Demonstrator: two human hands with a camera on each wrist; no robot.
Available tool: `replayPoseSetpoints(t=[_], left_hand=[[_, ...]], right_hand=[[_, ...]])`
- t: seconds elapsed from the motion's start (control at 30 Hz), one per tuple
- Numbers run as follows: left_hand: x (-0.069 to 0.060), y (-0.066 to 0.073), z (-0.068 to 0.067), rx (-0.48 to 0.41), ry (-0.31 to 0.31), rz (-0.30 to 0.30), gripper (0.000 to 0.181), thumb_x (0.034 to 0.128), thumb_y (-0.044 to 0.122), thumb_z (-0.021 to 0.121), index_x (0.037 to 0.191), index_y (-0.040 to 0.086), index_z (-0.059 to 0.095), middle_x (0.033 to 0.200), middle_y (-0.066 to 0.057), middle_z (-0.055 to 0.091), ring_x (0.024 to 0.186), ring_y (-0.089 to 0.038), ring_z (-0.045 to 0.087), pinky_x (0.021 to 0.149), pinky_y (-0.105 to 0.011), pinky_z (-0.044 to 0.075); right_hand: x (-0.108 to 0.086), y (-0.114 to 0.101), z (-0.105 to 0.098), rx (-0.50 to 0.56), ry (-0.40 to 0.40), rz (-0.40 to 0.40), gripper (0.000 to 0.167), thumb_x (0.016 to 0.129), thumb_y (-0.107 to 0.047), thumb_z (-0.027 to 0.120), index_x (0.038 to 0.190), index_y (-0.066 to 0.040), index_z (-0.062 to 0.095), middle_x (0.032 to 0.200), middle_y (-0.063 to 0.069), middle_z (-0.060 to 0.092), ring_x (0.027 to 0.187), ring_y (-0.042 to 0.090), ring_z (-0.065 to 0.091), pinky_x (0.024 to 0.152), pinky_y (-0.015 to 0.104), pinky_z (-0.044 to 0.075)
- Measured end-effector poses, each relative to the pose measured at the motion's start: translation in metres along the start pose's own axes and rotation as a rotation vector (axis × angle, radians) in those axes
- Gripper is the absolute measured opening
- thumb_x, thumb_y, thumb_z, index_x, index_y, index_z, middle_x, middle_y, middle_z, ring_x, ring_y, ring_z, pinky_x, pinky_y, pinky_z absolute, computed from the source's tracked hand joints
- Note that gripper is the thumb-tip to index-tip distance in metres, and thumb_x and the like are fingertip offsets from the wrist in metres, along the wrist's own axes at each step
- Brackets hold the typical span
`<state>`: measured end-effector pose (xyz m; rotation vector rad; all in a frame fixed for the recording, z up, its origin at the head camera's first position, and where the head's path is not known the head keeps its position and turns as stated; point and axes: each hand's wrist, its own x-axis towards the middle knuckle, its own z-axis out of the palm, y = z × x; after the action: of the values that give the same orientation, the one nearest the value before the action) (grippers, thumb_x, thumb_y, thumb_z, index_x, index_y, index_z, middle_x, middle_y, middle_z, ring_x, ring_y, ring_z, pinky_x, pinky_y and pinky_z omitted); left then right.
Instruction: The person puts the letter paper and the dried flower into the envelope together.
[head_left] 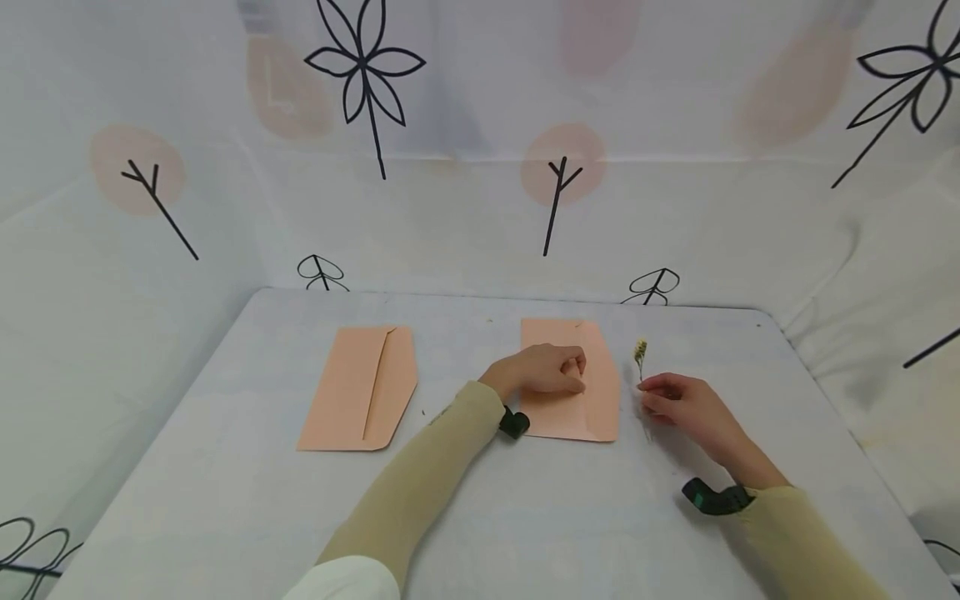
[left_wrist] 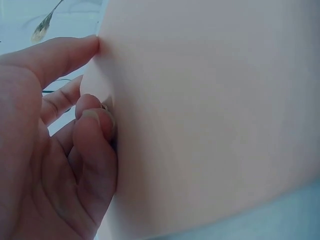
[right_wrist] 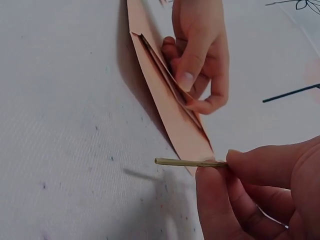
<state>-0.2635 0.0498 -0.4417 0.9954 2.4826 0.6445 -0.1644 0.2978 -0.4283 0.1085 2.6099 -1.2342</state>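
A peach paper envelope (head_left: 555, 421) lies near the middle of the table, its flap side to the right. My left hand (head_left: 543, 368) is over it, thumb and finger curled at the pocket's edge. In the right wrist view the left hand (right_wrist: 205, 45) holds that edge, and the pocket of the envelope (right_wrist: 152, 82) gapes slightly. Just right of the envelope, my right hand (head_left: 693, 408) pinches a small dried flower (head_left: 640, 354) by its stem, the yellowish bloom pointing away from me. The cut stem end (right_wrist: 180, 162) sticks out between the right thumb and fingertips.
A second peach envelope (head_left: 348, 387) lies to the left, its flap spread toward the right. The white table (head_left: 570, 525) is backed by a pale cloth (head_left: 457, 225) with printed flowers and twigs. Wrist cameras (head_left: 716, 498) sit on both forearms.
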Motion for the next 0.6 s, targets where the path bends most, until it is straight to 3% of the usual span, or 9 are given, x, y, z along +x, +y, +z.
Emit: replayPoseSetpoints(t=[0.33, 0.6], left_hand=[[-0.001, 0.001, -0.002, -0.001, -0.018, 0.001, 0.026, 0.0958, 0.042, 0.063, 0.114, 0.027, 0.054, 0.079, 0.003, 0.054, 0.074, -0.011, 0.052, 0.069, -0.024, 0.039], [-0.001, 0.002, -0.002, 0.014, -0.013, -0.004, 0.025, 0.095, 0.042, 0.064, 0.112, 0.026, 0.054, 0.078, 0.004, 0.053, 0.073, -0.011, 0.052, 0.068, -0.024, 0.038]], right_hand=[[0.009, -0.011, 0.011, 0.134, -0.011, -0.055, 0.035, 0.099, -0.015, 0.062, 0.124, 0.009, 0.056, 0.113, 0.02, 0.064, 0.09, 0.015, 0.067, 0.076, 0.028, 0.056], [0.021, -0.02, 0.024, 0.164, -0.04, -0.066, 0.034, 0.097, -0.014, 0.065, 0.121, 0.01, 0.057, 0.099, 0.014, 0.069, 0.082, 0.013, 0.069, 0.072, 0.027, 0.056]])
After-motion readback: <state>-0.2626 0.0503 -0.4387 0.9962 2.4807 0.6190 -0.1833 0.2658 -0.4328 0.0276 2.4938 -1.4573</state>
